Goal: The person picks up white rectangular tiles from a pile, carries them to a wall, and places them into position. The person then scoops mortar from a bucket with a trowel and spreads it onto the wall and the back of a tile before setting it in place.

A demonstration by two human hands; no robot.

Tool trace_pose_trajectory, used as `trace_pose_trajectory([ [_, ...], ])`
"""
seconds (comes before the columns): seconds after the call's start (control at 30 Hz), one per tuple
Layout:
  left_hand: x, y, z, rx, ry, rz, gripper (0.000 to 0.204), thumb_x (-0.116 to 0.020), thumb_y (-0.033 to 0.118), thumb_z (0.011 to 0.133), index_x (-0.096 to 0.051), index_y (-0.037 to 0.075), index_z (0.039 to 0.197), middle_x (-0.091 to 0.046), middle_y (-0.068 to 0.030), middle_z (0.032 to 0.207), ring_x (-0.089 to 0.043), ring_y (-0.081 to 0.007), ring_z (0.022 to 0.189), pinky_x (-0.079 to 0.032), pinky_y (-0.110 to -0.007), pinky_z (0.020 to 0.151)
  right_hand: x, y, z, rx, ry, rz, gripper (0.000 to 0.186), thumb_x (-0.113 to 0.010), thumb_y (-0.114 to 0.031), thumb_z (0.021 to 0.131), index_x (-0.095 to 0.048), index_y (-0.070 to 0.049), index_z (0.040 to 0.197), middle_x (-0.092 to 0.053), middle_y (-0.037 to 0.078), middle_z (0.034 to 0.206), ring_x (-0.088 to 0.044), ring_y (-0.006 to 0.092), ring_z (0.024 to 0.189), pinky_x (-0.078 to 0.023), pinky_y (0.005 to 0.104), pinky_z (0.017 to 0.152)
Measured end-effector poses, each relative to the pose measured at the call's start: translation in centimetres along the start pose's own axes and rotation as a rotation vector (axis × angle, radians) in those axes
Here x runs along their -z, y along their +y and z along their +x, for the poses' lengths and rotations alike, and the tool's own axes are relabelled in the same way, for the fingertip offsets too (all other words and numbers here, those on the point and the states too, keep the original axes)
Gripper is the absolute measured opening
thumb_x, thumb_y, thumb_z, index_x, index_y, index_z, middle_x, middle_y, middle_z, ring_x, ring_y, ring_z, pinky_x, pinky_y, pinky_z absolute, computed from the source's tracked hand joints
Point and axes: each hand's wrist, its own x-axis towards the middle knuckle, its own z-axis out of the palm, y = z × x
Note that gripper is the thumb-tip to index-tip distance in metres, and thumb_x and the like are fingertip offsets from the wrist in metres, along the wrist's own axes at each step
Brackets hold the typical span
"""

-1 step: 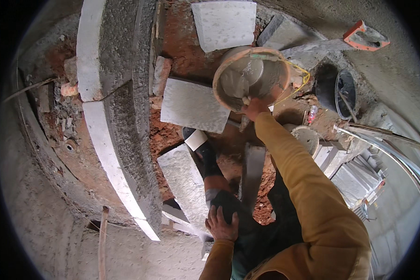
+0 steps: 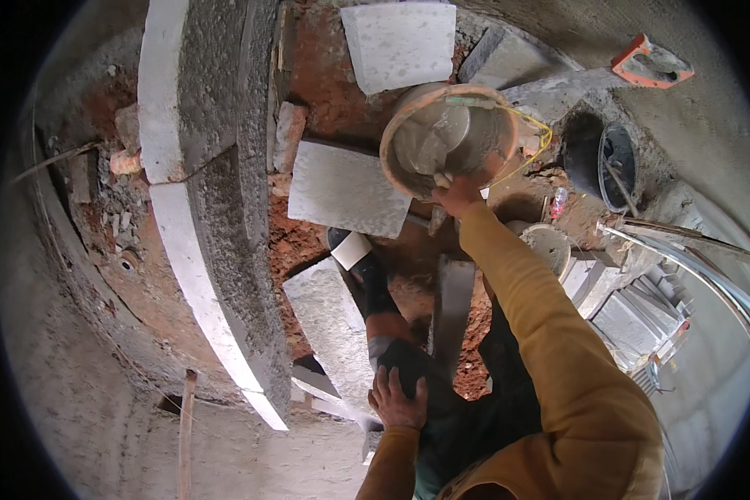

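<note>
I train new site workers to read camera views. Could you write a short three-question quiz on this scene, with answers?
1. Multiple choice: what colour is the cord at the side of the bucket?
A) Blue
B) Yellow
C) Black
2. True or false: the right hand is resting on the person's leg.
3. Name it: which tool at the upper right of the picture has an orange handle?

Key:
1. B, yellow.
2. False. The right hand is at the bucket; the left hand rests on the leg.
3. A saw.
</note>
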Motion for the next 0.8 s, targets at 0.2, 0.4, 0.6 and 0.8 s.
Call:
trace_pose_trajectory([
  [0.2, 0.0, 0.2, 0.0, -0.018, 0.029, 0.004, 0.061, -0.068, 0.043, 0.077, -0.053, 0.005, 0.122, -0.046, -0.0205, 0.134, -0.045, -0.038, 0.121, -0.031, -0.056, 0.099, 3.4, 2.8, -1.2, -0.201, 0.036, -0.136, 0.052, -0.056, -0.045, 0.083, -0.06, -0.004, 0.115, -0.063, 0.02, 0.116, -0.06, 0.0352, 0.109, -0.047, 0.0433, 0.094],
  [0.4, -1.2, -0.2, 0.3, -0.015, 0.049, -0.012, 0.062, -0.07, 0.042, 0.076, -0.053, 0.006, 0.123, -0.046, -0.0205, 0.133, -0.045, -0.0386, 0.12, -0.031, -0.055, 0.1, -0.5, -1.0, 2.7, -0.294, 0.051, -0.119, 0.048, -0.057, -0.044, 0.082, -0.063, -0.006, 0.111, -0.063, 0.02, 0.116, -0.061, 0.0327, 0.108, -0.048, 0.0422, 0.092],
  [0.6, -1.4, 0.0, 0.0, -0.009, 0.053, -0.014, 0.062, -0.07, 0.041, 0.075, -0.053, 0.005, 0.122, -0.047, -0.0207, 0.132, -0.045, -0.0389, 0.12, -0.031, -0.055, 0.1, -5.1, 0.3, 1.4, -0.036, 0.184, 0.224, 0.049, -0.065, -0.039, 0.078, -0.061, -0.003, 0.11, -0.064, 0.018, 0.114, -0.062, 0.034, 0.103, -0.049, 0.041, 0.087],
  [0.8, -1.7, 0.3, 0.1, -0.031, 0.06, 0.021, 0.063, -0.071, 0.042, 0.075, -0.053, 0.003, 0.122, -0.048, -0.0204, 0.131, -0.045, -0.0387, 0.12, -0.031, -0.054, 0.1, -5.8, 3.9, -1.8, -0.112, 0.08, 0.874, 0.046, -0.073, -0.031, 0.076, -0.06, -0.001, 0.108, -0.065, 0.02, 0.101, -0.065, 0.0323, 0.089, -0.05, 0.0371, 0.073],
])
